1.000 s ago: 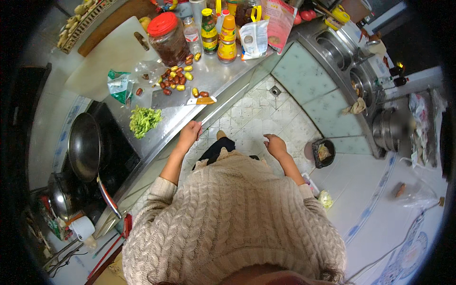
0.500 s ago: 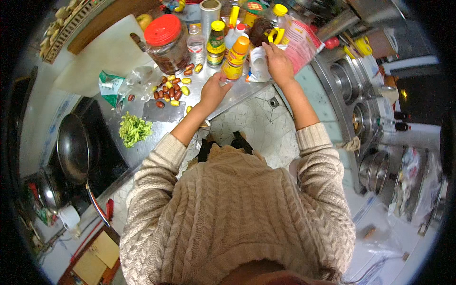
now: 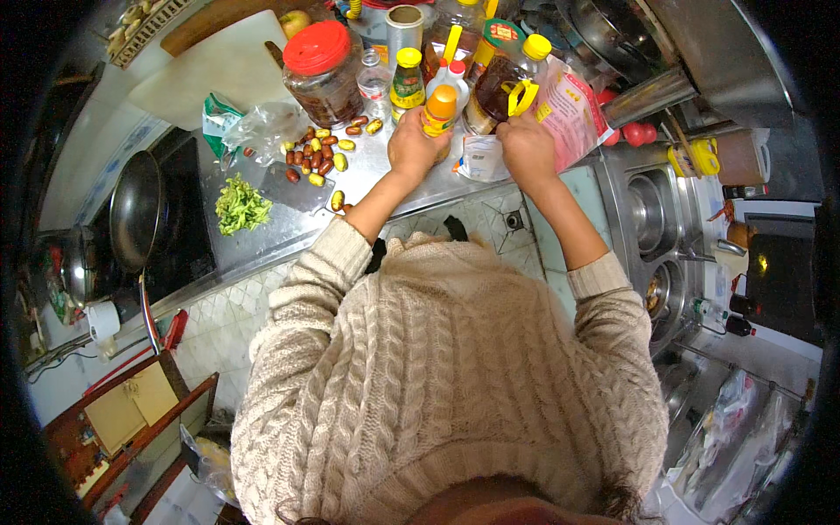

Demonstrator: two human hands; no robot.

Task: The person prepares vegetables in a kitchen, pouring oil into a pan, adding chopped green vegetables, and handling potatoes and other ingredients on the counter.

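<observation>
Feed from the head camera; I read the clock from the middle of the view, 12 at the top edge.

Hands: apart from each other, both over the metal counter [image 3: 372, 166]. The left hand [image 3: 412, 150], at 12, is wrapped round the orange-capped yellow squeeze bottle [image 3: 440, 108]. Its lower part is covered by the hand, so I cannot tell whether the base touches the counter.

The right hand [image 3: 528, 150], between 1 and 2, is at the right end of the small white pouch [image 3: 478, 159], fingers bent. Fingertips hidden from me; I cannot tell whether they grip. A yellow loop [image 3: 522, 98] lies just beyond the knuckles, in front of the dark jug [image 3: 493, 90]. The pink bag [image 3: 569, 114] is just beside this hand, on its 2 o'clock side.

Other positions: yellow-capped sauce bottle [image 3: 407, 80] at 12, just beyond the left hand; red-lidded jar [image 3: 320, 83] at 11; red-brown and yellow oval pieces [image 3: 317, 161] between 10 and 11; chopped greens [image 3: 242, 206] between 9 and 10, with the frying pan [image 3: 138, 210] farther out.
</observation>
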